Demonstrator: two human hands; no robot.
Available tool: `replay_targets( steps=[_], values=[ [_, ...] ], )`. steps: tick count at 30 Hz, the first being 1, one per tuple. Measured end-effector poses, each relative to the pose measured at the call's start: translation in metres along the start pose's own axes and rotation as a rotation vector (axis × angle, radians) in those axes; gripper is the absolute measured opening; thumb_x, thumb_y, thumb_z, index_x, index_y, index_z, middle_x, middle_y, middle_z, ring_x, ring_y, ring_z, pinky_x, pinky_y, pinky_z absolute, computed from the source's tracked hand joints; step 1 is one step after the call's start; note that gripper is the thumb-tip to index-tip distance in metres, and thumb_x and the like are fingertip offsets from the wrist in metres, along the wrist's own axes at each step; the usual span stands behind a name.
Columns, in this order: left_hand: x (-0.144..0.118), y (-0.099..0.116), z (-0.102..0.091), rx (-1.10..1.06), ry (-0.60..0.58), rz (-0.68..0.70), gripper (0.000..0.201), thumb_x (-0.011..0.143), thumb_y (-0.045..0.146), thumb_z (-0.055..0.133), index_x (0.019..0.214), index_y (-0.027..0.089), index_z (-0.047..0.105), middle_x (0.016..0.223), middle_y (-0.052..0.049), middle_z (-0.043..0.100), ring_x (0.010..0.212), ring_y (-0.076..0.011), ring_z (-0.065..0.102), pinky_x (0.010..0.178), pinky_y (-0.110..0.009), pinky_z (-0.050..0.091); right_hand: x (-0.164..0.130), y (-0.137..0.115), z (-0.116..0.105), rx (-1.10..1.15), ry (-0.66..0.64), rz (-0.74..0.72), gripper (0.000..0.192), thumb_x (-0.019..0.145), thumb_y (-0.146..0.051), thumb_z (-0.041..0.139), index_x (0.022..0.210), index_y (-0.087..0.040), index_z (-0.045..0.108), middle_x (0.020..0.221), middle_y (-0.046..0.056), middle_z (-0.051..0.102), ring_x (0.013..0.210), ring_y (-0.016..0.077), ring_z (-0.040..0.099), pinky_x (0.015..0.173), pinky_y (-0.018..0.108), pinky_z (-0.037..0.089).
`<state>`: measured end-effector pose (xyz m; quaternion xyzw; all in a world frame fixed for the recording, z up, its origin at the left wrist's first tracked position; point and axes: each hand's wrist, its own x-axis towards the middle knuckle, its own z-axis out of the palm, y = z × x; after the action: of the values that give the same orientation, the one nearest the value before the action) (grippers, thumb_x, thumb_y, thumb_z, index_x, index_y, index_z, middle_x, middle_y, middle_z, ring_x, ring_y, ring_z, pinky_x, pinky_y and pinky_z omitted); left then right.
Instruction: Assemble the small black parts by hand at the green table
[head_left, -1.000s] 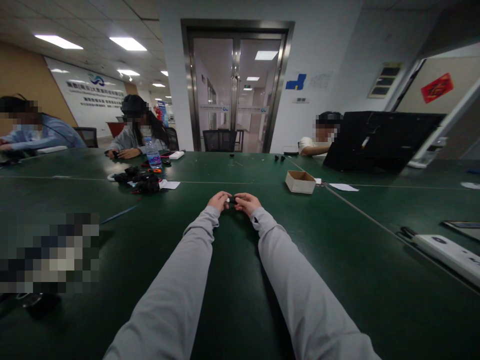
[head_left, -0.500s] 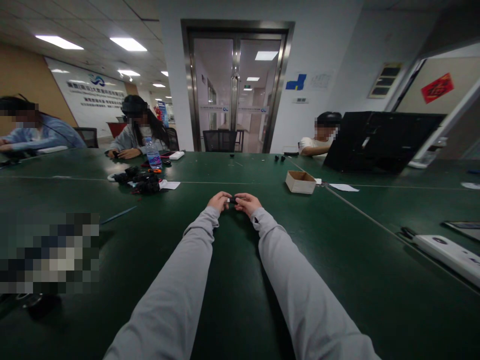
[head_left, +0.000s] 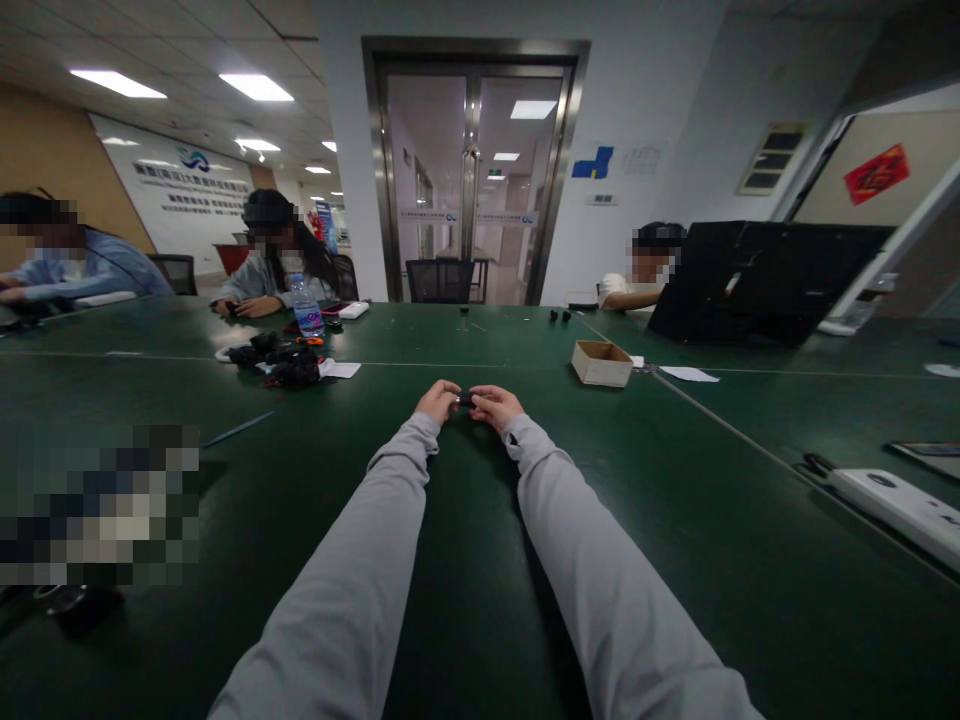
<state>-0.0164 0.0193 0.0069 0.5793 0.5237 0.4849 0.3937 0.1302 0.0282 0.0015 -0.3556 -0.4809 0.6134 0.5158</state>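
Green tables (head_left: 225, 480), glass double doors (head_left: 472, 180), white walls (head_left: 645, 100), ceiling lights (head_left: 255, 87)

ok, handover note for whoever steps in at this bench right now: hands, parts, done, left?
Left hand and right hand: together at mid-table, both pinching one small black part.
Parts: the part is just above the green table; open cardboard box to the right, pile of black parts to the far left.
Done: part is in hand.
Left: too small to tell how far the work on it has got.

We list: table (head_left: 225, 480), matt dark-green mat with a faint sheen; sleeves (head_left: 352, 600), soft grey cloth; box (head_left: 600, 363), plain brown cardboard; bottle (head_left: 306, 310), clear plastic; door frame (head_left: 371, 170), brushed metal.
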Motion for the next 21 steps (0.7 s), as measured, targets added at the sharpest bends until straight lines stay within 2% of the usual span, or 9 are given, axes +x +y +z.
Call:
replay_targets(
  steps=[21],
  values=[
    [-0.0004, -0.0001, -0.0009, 0.030, -0.011, 0.032, 0.021, 0.064, 0.019, 0.042, 0.081, 0.017, 0.054, 0.046, 0.004, 0.050, 0.038, -0.0079, 0.039, 0.042, -0.019, 0.030, 0.0014, 0.0009, -0.0012, -0.011, -0.018, 0.009, 0.016, 0.065, -0.008, 0.066, 0.079, -0.014, 0.060, 0.055, 0.000, 0.059, 0.048, 0.0091, 0.058, 0.047, 0.019, 0.051]
  ],
)
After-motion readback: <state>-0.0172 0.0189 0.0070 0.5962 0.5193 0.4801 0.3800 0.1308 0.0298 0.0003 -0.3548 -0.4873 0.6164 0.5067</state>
